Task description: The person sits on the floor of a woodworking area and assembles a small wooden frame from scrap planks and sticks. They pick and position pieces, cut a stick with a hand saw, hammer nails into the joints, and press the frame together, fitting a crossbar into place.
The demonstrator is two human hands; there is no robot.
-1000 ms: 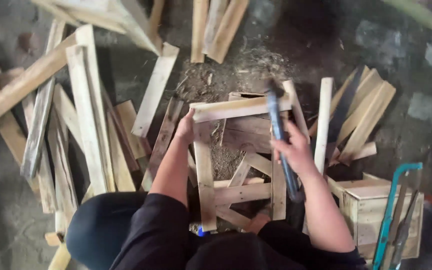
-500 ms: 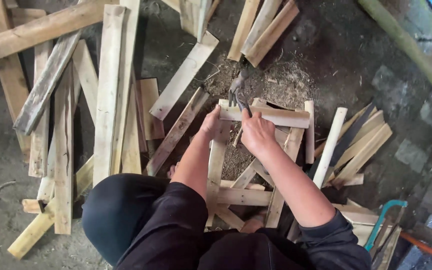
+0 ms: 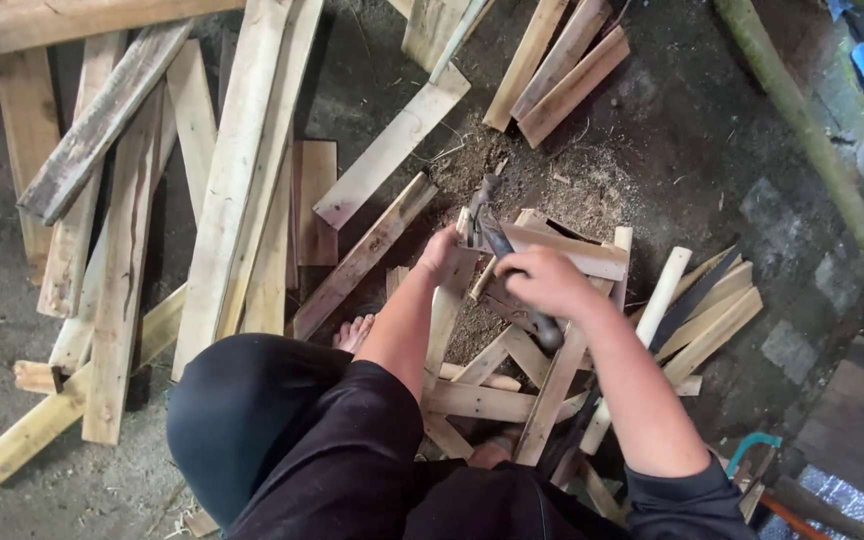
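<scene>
Nearest, black-clad knees and a bare foot (image 3: 354, 331) tucked beside the work, close to the pale slats. Just beyond, right hand (image 3: 544, 283) wrapped tight round the dark handle of a hammer with a dull metal head (image 3: 487, 222); long axis running from the grip near the lower right up and leftward to the head, head pointing away toward the upper left. Hammer sitting over the upper corner of a rough frame of pale nailed wooden slats (image 3: 512, 390), head right at the top crosspiece (image 3: 572, 252). Left hand (image 3: 442, 255) clamped on that same corner, fingers curled over the slat end, touching or nearly touching the hammer head. Risk, as a judgement: fingers so close to the head likely to be struck or pinched on a slip; thin slat apt to split; frame prone to shifting on the loose ground; bare foot exposed to fallen nails and splinters. Farther off, scattered long pale planks (image 3: 242, 180) on the dirt floor (image 3: 682, 120)
</scene>
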